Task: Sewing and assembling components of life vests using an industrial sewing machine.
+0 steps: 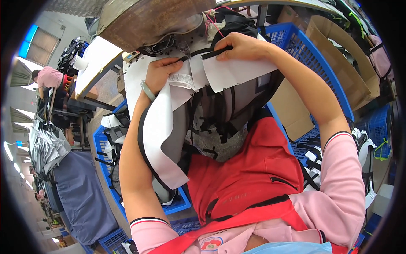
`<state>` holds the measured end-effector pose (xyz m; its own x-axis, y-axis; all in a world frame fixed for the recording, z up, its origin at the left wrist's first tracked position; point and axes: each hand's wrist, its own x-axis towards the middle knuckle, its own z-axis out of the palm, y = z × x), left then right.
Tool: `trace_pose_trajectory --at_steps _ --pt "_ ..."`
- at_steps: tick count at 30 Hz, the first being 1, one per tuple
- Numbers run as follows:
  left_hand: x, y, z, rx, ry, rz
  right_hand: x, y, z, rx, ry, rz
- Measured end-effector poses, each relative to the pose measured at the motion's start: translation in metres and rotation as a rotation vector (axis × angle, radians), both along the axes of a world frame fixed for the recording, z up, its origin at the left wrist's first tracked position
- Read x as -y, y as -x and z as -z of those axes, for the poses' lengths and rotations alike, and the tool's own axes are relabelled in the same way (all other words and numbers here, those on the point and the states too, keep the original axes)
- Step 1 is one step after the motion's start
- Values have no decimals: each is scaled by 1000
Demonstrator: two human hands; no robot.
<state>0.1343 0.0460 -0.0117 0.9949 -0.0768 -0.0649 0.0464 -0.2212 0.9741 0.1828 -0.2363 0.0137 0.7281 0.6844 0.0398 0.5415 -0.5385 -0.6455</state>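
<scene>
Left hand (160, 75): 11 o'clock, pinching white fabric (179, 95)
Right hand (243, 47): 1 o'clock, gripping black-edged white panel (237, 73)
Blue crate (326, 73): 2 o'clock

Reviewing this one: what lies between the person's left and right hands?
In the head view, black-edged white material lies between the left hand and the right hand, with a printed label beside the left.

Our left hand (160, 73) and right hand (240, 46) are gripping black-edged white fabric (157, 127) near a rust-brown machine (154, 21); a red apron (253, 169) is covering our lap, and a blue crate (282, 34) is standing at our right.
</scene>
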Motion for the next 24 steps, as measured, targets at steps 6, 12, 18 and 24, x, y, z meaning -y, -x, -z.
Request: trace_pose_trajectory --at_steps 6,12,18,24 --pt "-25 20 -4 80 -128 -82 23 5 3 80 -6 59" --pt "-8 112 35 41 -244 92 89 85 26 80 -44 -97" --pt "56 188 142 -199 186 213 177 171 -15 312 -145 73" --pt "59 175 177 -189 194 276 305 283 -134 853 -144 733"
